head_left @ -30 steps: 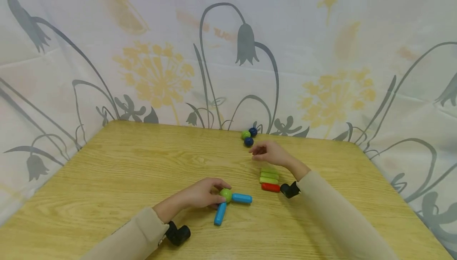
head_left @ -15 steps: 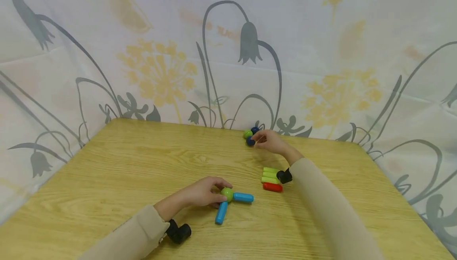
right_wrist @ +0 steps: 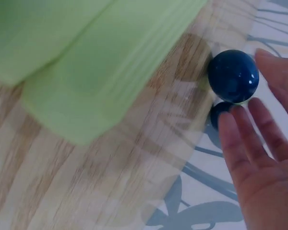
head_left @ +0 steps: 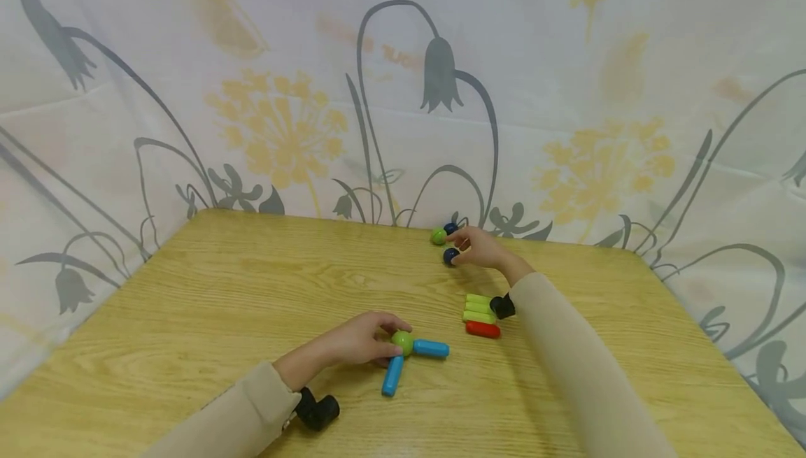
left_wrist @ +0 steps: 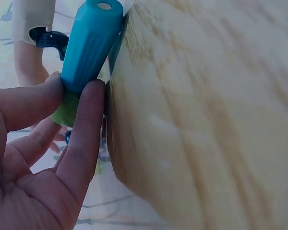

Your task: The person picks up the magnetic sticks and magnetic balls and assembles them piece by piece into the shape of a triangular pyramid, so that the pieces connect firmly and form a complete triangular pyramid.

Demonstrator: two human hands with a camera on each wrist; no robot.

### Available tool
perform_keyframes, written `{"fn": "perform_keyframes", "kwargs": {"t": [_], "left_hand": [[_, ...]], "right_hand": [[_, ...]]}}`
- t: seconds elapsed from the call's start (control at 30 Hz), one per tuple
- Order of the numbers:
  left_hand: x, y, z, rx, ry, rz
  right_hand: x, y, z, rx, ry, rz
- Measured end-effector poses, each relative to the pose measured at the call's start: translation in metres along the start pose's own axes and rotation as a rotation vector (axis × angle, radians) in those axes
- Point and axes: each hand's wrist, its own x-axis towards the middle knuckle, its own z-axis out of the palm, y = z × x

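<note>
In the head view my left hand (head_left: pixel 371 338) pinches a green ball (head_left: pixel 403 342) that joins two blue toy rods (head_left: pixel 431 349). The left wrist view shows thumb and finger where one blue rod (left_wrist: pixel 92 45) meets the ball; this rod has a pale round spot on its end. Farther back, my right hand (head_left: pixel 481 248) has thumb and fingertips around a dark blue ball (head_left: pixel 450 256). From the right wrist, that glossy ball (right_wrist: pixel 233 76) sits right at the thumb and fingertips. Behind it are another green ball (head_left: pixel 438 236) and a second dark blue ball (head_left: pixel 450 228).
Several yellow-green rods (head_left: pixel 478 308) lie side by side under the right wrist, with a red rod (head_left: pixel 483 330) along their near side. A patterned cloth (head_left: pixel 403 94) hangs behind the far edge of the wooden table (head_left: pixel 283 262).
My right hand has reached forward to the ball group. The nearer dark blue ball has shifted right and toward me, away from the green one. The left hand holds its place.
</note>
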Motion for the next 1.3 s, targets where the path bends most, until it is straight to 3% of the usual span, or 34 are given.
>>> {"fn": "perform_keyframes", "kwargs": {"t": [0.2, 0.37, 0.6, 1.0, 1.3], "left_hand": [[0.000, 0.001, 0.001, -0.010, -0.007, 0.013], [-0.003, 0.001, 0.001, -0.021, 0.011, 0.020], [-0.003, -0.001, 0.001, -0.018, 0.011, 0.019], [-0.001, 0.000, 0.002, -0.020, -0.024, 0.050], [-0.001, 0.000, 0.003, 0.019, -0.039, 0.059]], "right_hand": [[-0.011, 0.002, -0.003, -0.041, -0.067, 0.021], [-0.021, 0.002, -0.003, -0.022, -0.059, -0.036], [-0.042, -0.009, 0.003, 0.041, -0.044, -0.052], [-0.077, -0.035, 0.022, 0.135, -0.005, -0.228], [-0.097, -0.044, 0.037, 0.152, -0.024, -0.139]]}}
